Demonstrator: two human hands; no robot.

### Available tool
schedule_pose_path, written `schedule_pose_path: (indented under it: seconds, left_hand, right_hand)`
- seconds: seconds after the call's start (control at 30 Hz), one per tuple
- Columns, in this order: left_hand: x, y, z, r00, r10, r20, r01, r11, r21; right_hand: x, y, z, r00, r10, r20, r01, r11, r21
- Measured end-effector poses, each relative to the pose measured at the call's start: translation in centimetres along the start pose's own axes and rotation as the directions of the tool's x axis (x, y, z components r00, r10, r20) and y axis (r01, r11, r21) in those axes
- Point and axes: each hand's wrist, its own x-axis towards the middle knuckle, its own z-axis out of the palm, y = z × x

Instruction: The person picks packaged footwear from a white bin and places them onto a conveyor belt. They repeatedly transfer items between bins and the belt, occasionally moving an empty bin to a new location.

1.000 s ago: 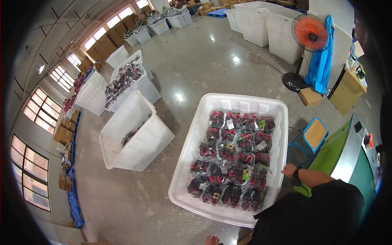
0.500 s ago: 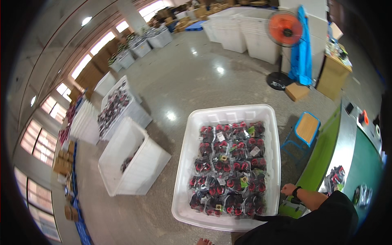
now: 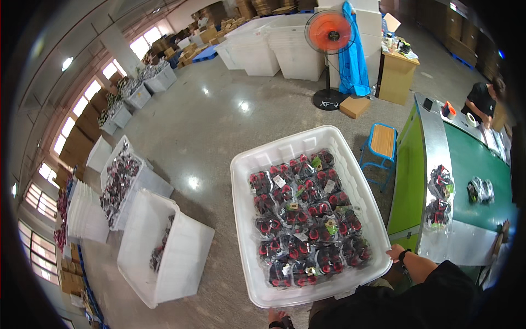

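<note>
Tub (image 3: 244, 219): white, rounded at the corners, standing on the floor directly before you; its long side slants across the view.
Bagged shoes (image 3: 296, 215): black and red, apparently in pairs under clear film, set in rough rows inside the tub.
Right hand (image 3: 395, 253): yours, at the tub's near right corner; the fingers appear bent closed about the rim.
Left hand (image 3: 277, 316): yours, just beside the near rim at the lower edge; how far its fingers are open, or whether they grip, you cannot tell from here.
Step in hand: judged from both placements, you are steering the loaded tub by its near end.
Next move: likely calls for an even hold at both corners and a watch on the gap to the stool (image 3: 383, 141) and the conveyor bench (image 3: 404, 164).
Change from the earlier frame: your view has swung right, bringing a co-worker (image 3: 478, 101) into sight; the tub's far end now leans leftward, and your left hand shows more fully.
</note>
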Motion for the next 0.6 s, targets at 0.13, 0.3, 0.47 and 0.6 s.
schedule_pose_path:
  seconds: [0.13, 0.3, 0.47, 0.6]
  left_hand:
    - [0.9, 4.7, -1.1, 0.988, 0.051, 0.145, -0.070, 0.988, 0.135]
    - [0.7, 6.9, -0.5, 0.999, -0.005, 0.046, 0.001, 0.996, 0.087]
    - [0.1, 9.4, 1.9, 0.998, -0.056, -0.001, 0.056, 0.998, 0.039]
    - [0.6, 12.6, 4.1, 0.996, -0.087, -0.017, 0.087, 0.996, 0.019]
  right_hand:
    - [-5.3, 1.4, 4.3, 0.978, 0.197, -0.075, -0.180, 0.967, 0.181]
    - [-2.2, 4.7, 8.3, 0.881, 0.384, -0.276, -0.257, 0.879, 0.403]
    - [2.8, 7.6, 11.9, 0.824, 0.337, -0.456, -0.305, 0.941, 0.144]
    - [3.9, 8.3, 13.1, 0.746, 0.454, -0.487, -0.247, 0.868, 0.430]
